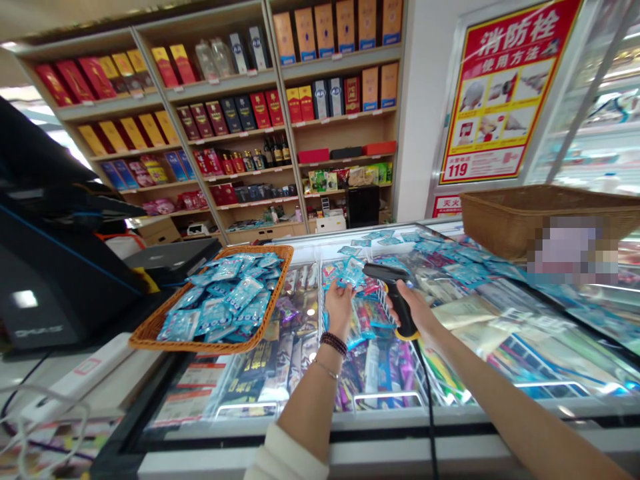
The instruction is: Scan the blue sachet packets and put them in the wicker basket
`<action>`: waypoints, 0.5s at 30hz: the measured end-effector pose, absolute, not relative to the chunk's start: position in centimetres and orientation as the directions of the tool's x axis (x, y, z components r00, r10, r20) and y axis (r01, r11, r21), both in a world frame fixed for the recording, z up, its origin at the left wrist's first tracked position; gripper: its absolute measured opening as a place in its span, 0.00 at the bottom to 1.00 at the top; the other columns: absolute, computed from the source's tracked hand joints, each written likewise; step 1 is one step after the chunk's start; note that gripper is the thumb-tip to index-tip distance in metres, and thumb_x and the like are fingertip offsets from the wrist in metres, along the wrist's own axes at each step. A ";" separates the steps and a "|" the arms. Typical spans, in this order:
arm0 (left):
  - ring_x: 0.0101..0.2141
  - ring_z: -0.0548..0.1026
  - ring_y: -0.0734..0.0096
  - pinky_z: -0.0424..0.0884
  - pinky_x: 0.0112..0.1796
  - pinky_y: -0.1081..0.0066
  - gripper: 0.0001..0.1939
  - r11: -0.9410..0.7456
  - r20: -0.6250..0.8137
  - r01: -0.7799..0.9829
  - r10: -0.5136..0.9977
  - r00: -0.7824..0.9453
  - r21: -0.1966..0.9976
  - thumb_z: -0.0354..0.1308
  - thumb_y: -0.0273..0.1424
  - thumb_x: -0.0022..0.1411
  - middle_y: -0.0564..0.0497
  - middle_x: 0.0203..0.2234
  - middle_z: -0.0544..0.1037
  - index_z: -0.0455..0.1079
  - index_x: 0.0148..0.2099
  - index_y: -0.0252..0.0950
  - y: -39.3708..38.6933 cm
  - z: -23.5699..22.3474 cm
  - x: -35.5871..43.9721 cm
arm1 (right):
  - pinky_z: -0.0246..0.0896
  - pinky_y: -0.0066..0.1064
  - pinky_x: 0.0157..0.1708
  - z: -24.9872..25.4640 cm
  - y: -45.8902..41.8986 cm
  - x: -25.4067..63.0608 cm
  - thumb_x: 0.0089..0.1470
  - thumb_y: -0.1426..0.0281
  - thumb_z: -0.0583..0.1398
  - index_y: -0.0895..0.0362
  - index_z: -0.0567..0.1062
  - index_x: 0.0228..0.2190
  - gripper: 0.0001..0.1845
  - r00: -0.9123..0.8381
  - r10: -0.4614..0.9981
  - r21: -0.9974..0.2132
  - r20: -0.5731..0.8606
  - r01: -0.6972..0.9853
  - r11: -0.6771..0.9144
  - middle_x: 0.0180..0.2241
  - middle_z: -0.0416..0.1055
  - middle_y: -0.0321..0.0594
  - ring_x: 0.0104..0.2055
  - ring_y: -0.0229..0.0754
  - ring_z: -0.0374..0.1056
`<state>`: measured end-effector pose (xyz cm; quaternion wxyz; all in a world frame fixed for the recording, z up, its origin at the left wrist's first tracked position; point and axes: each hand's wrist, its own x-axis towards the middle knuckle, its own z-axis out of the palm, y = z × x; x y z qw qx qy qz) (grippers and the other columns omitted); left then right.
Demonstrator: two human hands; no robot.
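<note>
Left hand (340,308), raised above the freezer, fingers closed on a small blue packet (351,272), which sits just beside the scanner's head. Right hand (417,312), clenched around the handle of a black-and-yellow barcode scanner (395,293), head turned toward the packet. Black cord (427,400), running from the scanner's base down over the near edge of the freezer. Beaded bracelet (333,344) and thin chain bracelet (326,369), both on the left wrist. Glass-topped chest freezer (320,421), stocked with assorted packaged goods, spanning the scene from near to far. Wicker tray (200,345), left on the freezer top, heaped with blue packets (225,300). Wicker basket (510,217), far right, with more blue packets lying on the glass before it. Checkout terminal (35,267), at far left. Wooden shelves (223,81), far wall, holding red, gold and blue boxes and bottles. Red-and-yellow fire hydrant instruction poster (500,93), on the wall to the right.
</note>
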<state>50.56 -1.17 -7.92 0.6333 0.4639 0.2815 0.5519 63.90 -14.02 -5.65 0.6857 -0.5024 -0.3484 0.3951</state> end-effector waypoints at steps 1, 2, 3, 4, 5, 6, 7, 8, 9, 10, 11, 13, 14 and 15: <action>0.32 0.79 0.70 0.83 0.51 0.55 0.19 -0.038 0.155 -0.440 0.960 0.234 0.897 0.76 0.38 0.53 0.56 0.25 0.75 0.74 0.42 0.36 -1.1 -8.0 50.6 | 0.58 0.26 0.11 -5.6 -14.0 63.9 0.47 0.32 0.68 0.53 0.73 0.27 0.36 0.444 0.892 -0.964 0.081 -0.193 0.184 0.20 0.70 0.34 0.15 0.34 0.61; 0.32 0.79 0.70 0.83 0.51 0.55 0.19 -0.036 0.155 -0.442 0.960 0.235 0.896 0.76 0.38 0.53 0.56 0.25 0.75 0.74 0.42 0.36 -1.1 -8.0 50.6 | 0.58 0.26 0.11 -5.6 -14.1 63.9 0.47 0.32 0.68 0.53 0.74 0.27 0.36 0.443 0.893 -0.963 0.082 -0.195 0.185 0.20 0.70 0.34 0.15 0.34 0.61; 0.32 0.79 0.70 0.83 0.51 0.55 0.19 -0.036 0.155 -0.445 0.960 0.235 0.895 0.76 0.38 0.53 0.56 0.25 0.75 0.74 0.42 0.36 -1.2 -8.0 50.6 | 0.58 0.26 0.11 -5.5 -14.1 63.8 0.47 0.32 0.68 0.53 0.74 0.28 0.36 0.444 0.892 -0.962 0.084 -0.196 0.188 0.21 0.70 0.34 0.16 0.35 0.61; 0.32 0.79 0.70 0.83 0.51 0.55 0.18 -0.036 0.155 -0.446 0.960 0.232 0.894 0.76 0.37 0.54 0.57 0.24 0.75 0.74 0.42 0.36 -1.2 -8.0 50.7 | 0.58 0.26 0.11 -5.5 -14.1 63.8 0.47 0.32 0.68 0.53 0.74 0.28 0.36 0.446 0.891 -0.962 0.085 -0.196 0.190 0.21 0.70 0.35 0.16 0.35 0.61; 0.31 0.78 0.71 0.83 0.50 0.55 0.18 -0.039 0.156 -0.448 0.961 0.227 0.893 0.76 0.38 0.54 0.57 0.24 0.74 0.74 0.41 0.36 -1.3 -8.0 50.7 | 0.58 0.27 0.11 -5.4 -14.1 63.8 0.47 0.32 0.68 0.53 0.74 0.27 0.36 0.448 0.890 -0.963 0.084 -0.194 0.189 0.21 0.70 0.35 0.16 0.35 0.61; 0.30 0.78 0.72 0.83 0.50 0.55 0.18 -0.044 0.160 -0.450 0.962 0.222 0.892 0.76 0.38 0.54 0.58 0.23 0.73 0.73 0.40 0.37 -1.4 -8.0 50.7 | 0.57 0.27 0.11 -5.3 -14.2 63.8 0.47 0.32 0.68 0.53 0.73 0.27 0.36 0.450 0.889 -0.964 0.081 -0.191 0.184 0.20 0.70 0.35 0.15 0.35 0.61; 0.29 0.78 0.72 0.83 0.50 0.56 0.18 -0.052 0.166 -0.452 0.962 0.216 0.890 0.76 0.39 0.54 0.59 0.22 0.72 0.73 0.39 0.37 -1.4 -7.9 50.6 | 0.57 0.27 0.12 -5.2 -14.3 63.8 0.47 0.32 0.67 0.53 0.73 0.26 0.36 0.449 0.891 -0.967 0.075 -0.187 0.176 0.20 0.69 0.35 0.15 0.35 0.61; 0.29 0.78 0.73 0.84 0.49 0.57 0.18 -0.061 0.172 -0.452 0.963 0.208 0.890 0.76 0.40 0.55 0.59 0.22 0.72 0.72 0.38 0.37 -1.5 -7.8 50.5 | 0.57 0.27 0.12 -5.1 -14.4 63.8 0.48 0.32 0.67 0.53 0.73 0.26 0.36 0.440 0.896 -0.969 0.067 -0.183 0.163 0.19 0.69 0.35 0.15 0.35 0.61; 0.28 0.78 0.73 0.84 0.48 0.58 0.19 -0.074 0.179 -0.447 0.964 0.199 0.891 0.76 0.41 0.55 0.59 0.22 0.72 0.72 0.38 0.37 -1.5 -7.6 50.3 | 0.58 0.27 0.13 -4.9 -14.6 63.8 0.49 0.32 0.67 0.53 0.72 0.25 0.36 0.429 0.901 -0.972 0.060 -0.180 0.150 0.19 0.68 0.36 0.16 0.36 0.60; 0.28 0.78 0.73 0.84 0.47 0.59 0.20 -0.088 0.188 -0.439 0.964 0.190 0.894 0.76 0.42 0.54 0.58 0.22 0.73 0.72 0.38 0.37 -1.4 -7.4 50.0 | 0.58 0.28 0.14 -4.7 -14.8 63.7 0.50 0.33 0.67 0.53 0.72 0.25 0.35 0.420 0.906 -0.974 0.055 -0.176 0.141 0.19 0.68 0.36 0.16 0.36 0.60; 0.28 0.78 0.72 0.84 0.45 0.59 0.20 -0.103 0.196 -0.429 0.964 0.180 0.898 0.76 0.43 0.54 0.57 0.23 0.74 0.72 0.39 0.37 -1.3 -7.2 49.7 | 0.59 0.28 0.15 -4.5 -14.9 63.7 0.50 0.34 0.67 0.53 0.72 0.26 0.34 0.407 0.912 -0.975 0.050 -0.176 0.132 0.19 0.68 0.36 0.16 0.37 0.61; 0.28 0.79 0.70 0.85 0.43 0.60 0.22 -0.134 0.211 -0.406 0.965 0.153 0.904 0.77 0.44 0.53 0.55 0.24 0.77 0.72 0.39 0.37 -0.8 -6.5 48.8 | 0.58 0.30 0.15 -4.2 -15.1 63.8 0.49 0.36 0.68 0.52 0.72 0.27 0.32 0.464 0.885 -0.974 0.044 -0.179 0.142 0.21 0.69 0.37 0.17 0.37 0.60; 0.28 0.80 0.70 0.85 0.42 0.61 0.22 -0.149 0.220 -0.400 0.966 0.139 0.904 0.77 0.44 0.53 0.55 0.24 0.78 0.72 0.39 0.37 -0.4 -6.1 48.2 | 0.56 0.31 0.14 -4.1 -15.1 63.8 0.47 0.36 0.69 0.52 0.72 0.28 0.32 0.485 0.874 -0.971 0.034 -0.189 0.143 0.22 0.69 0.38 0.17 0.38 0.60; 0.29 0.80 0.69 0.85 0.42 0.61 0.21 -0.164 0.230 -0.398 0.965 0.124 0.903 0.77 0.44 0.54 0.54 0.25 0.78 0.72 0.39 0.37 0.0 -5.6 47.5 | 0.55 0.32 0.14 -4.0 -15.1 63.9 0.45 0.36 0.69 0.51 0.71 0.28 0.32 0.507 0.861 -0.972 0.028 -0.185 0.141 0.22 0.69 0.38 0.17 0.39 0.59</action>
